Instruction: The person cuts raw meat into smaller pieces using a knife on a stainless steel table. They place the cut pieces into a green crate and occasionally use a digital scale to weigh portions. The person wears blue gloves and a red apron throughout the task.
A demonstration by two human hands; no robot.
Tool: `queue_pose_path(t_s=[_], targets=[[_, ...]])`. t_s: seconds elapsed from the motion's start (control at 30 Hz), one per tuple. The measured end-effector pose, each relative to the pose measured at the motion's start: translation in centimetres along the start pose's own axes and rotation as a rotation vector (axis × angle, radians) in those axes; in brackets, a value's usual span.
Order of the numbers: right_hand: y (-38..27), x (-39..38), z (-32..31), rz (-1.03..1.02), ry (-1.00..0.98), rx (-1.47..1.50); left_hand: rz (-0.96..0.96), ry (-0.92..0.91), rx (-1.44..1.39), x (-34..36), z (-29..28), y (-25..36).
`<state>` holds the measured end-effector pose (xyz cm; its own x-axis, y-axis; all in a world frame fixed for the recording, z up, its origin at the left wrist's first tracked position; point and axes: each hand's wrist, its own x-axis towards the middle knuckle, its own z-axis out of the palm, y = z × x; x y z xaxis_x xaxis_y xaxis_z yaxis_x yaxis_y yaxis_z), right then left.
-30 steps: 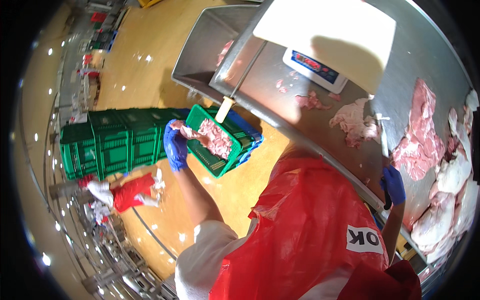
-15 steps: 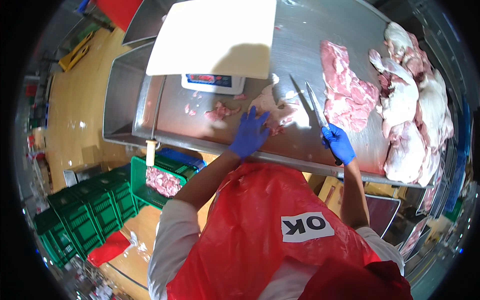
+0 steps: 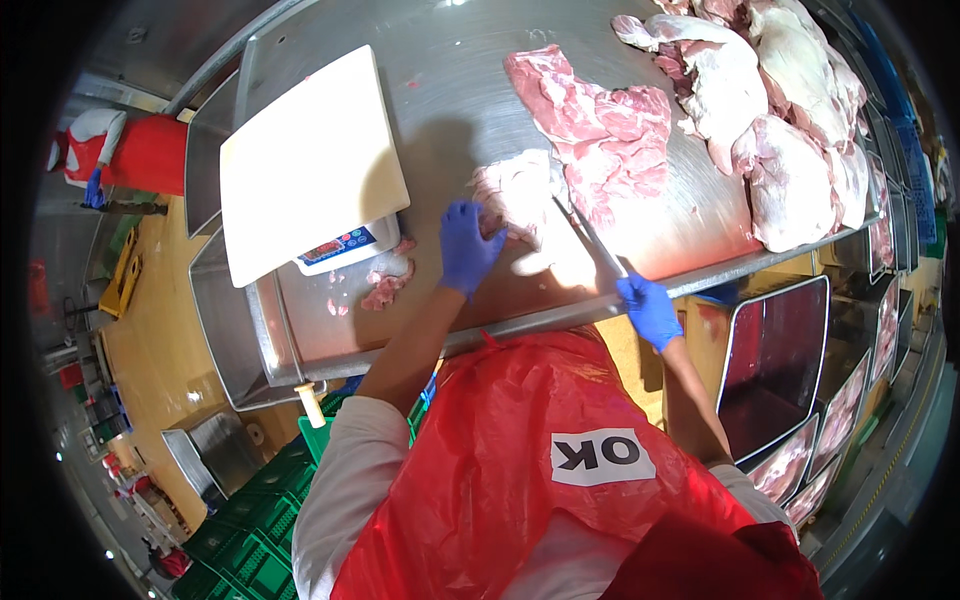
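Head | steel tub [image 3: 842, 368]: pink meat [image 3: 840, 408] inside | right hand [image 3: 651, 310]: knife [image 3: 600, 245]

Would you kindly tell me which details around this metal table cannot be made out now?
In the head view:
Weighing platform of the white boxy scale: covered by the large white rectangular board.
Handle of the long steel knife: wrapped by the blue-gloved right hand.
Contact between the blue-gloved left hand and the pale ragged meat scrap: hidden beneath that hand.
Green plastic crates: partly behind the white left sleeve, cut off by the lower edge.
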<state>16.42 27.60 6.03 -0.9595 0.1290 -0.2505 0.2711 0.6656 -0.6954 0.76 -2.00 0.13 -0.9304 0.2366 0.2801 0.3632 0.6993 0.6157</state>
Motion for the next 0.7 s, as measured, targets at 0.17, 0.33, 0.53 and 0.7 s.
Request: queue_pose_path(t_s=[0.17, 0.33, 0.53, 0.7], targets=[[-5.3, 2.7, 3.7, -0.022, -0.223, -0.287, -0.016, 0.015, -0.034, -2.5, -0.2, -1.3], [-3.9, 6.7, 4.8, -0.058, -0.118, -0.384, -0.156, -0.062, -0.107, -2.5, -2.5, -3.8], [-5.2, 6.7, 3.4, -0.033, -0.163, -0.454, 0.004, 0.078, 0.150, -1.9, -3.6, -3.9], [-6.8, 5.9, 6.4, -0.064, -0.277, -0.266, 0.153, 0.055, 0.216, -2.1, -1.9, -3.1]])
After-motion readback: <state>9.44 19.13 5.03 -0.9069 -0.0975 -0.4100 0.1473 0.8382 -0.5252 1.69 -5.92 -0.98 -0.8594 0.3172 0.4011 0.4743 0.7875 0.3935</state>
